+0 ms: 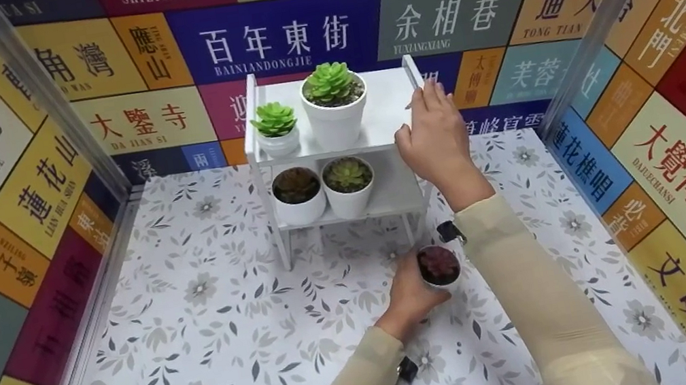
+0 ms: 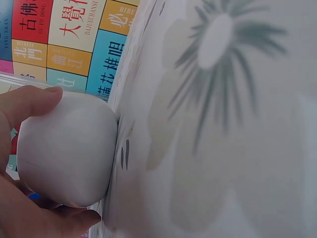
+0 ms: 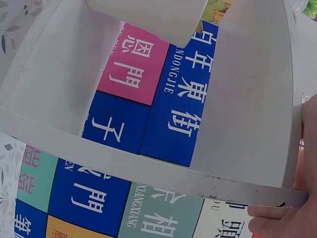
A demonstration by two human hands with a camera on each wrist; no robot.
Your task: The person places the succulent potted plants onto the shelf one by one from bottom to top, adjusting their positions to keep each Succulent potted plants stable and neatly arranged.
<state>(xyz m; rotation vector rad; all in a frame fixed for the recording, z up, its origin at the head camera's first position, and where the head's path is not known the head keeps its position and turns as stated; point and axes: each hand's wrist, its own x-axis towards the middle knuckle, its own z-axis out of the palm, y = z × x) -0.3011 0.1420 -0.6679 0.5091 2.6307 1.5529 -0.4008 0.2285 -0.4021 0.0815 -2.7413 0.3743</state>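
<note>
My left hand [image 1: 410,292] grips a small white pot [image 2: 69,148] from its side, thumb and fingers around the wall. A dark reddish succulent [image 1: 439,263] fills the pot in the head view. The pot's base is at or very near the tabletop. Farther up, my right hand [image 1: 437,136] holds the upper right side of a white two-tier plant shelf [image 1: 388,109], thumb toward the front. In the right wrist view, its fingers [image 3: 270,218] show beside the corner of the white frame [image 3: 148,166].
On the top tier stand a large potted green succulent [image 1: 335,111] and a smaller one [image 1: 276,131]. The lower tier holds a brownish potted plant [image 1: 298,192] and a green one [image 1: 349,185]. A floral cloth [image 1: 216,350] lies beneath; sign-covered walls [image 1: 284,36] enclose the space.
</note>
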